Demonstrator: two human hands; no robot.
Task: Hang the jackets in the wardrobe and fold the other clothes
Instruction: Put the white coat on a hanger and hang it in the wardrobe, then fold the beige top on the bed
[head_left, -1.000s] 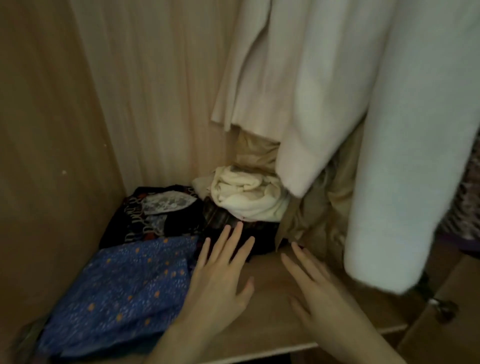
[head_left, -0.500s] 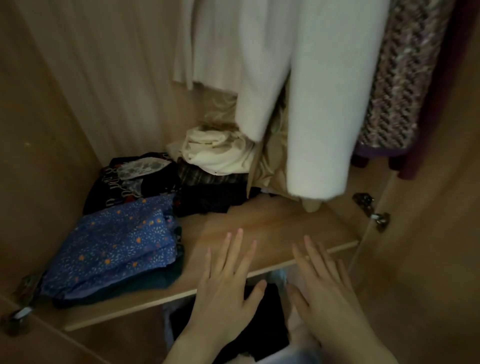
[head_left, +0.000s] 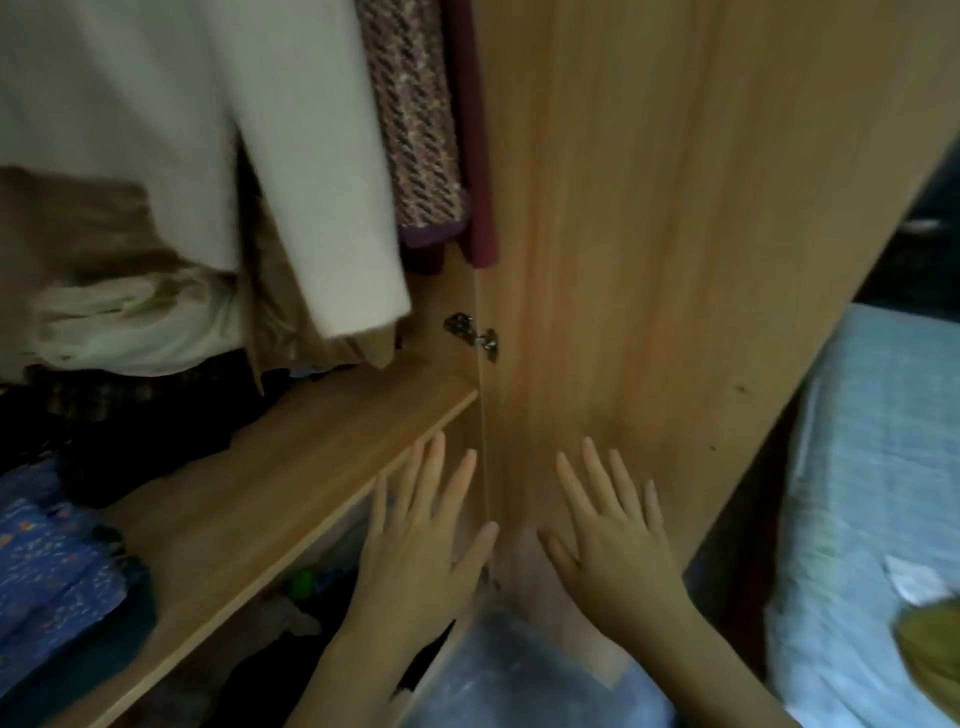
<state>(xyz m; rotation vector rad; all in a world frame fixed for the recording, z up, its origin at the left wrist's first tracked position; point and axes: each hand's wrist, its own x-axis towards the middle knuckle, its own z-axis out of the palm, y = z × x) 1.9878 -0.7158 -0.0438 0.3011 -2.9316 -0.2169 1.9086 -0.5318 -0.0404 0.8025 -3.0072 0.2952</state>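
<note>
While both hands hover flat with fingers spread and holding nothing, the left hand (head_left: 423, 540) is before the shelf (head_left: 291, 467) edge and the right hand (head_left: 615, 540) by the open wardrobe door (head_left: 675, 234); a white jacket (head_left: 311, 156) hangs above folded blue clothes (head_left: 47, 561)

Light was dim and warm. Motion blur smeared the coat (head_left: 311, 156) and bedding (head_left: 878, 467). The lower shelf (head_left: 291, 483) sat in deep shadow. Wide-angle distortion bent the door (head_left: 675, 234) edges.
</note>
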